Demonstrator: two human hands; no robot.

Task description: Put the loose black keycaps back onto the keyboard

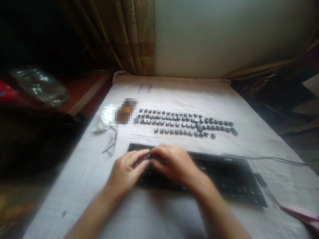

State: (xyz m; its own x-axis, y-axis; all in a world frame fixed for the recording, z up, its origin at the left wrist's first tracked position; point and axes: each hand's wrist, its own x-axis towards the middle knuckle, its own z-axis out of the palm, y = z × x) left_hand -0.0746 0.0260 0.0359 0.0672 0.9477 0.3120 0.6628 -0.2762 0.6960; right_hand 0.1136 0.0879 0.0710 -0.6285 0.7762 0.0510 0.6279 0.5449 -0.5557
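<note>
A black keyboard [224,176] lies across a white cloth-covered table [189,96]. Both my hands rest on its left part. My left hand [127,171] and my right hand [174,164] meet with fingertips pinched together over a small dark key near the keyboard's upper left. Beyond the keyboard, several loose black keycaps [185,122] lie in rows on the cloth.
Eyeglasses [112,141] and a crumpled white tissue [106,119] lie left of the keycaps, beside a blurred brown object [126,111]. The keyboard's cable [269,158] runs right. A pink strip [302,214] lies at the right edge. A clear plastic bottle [41,84] rests on a wooden ledge at left.
</note>
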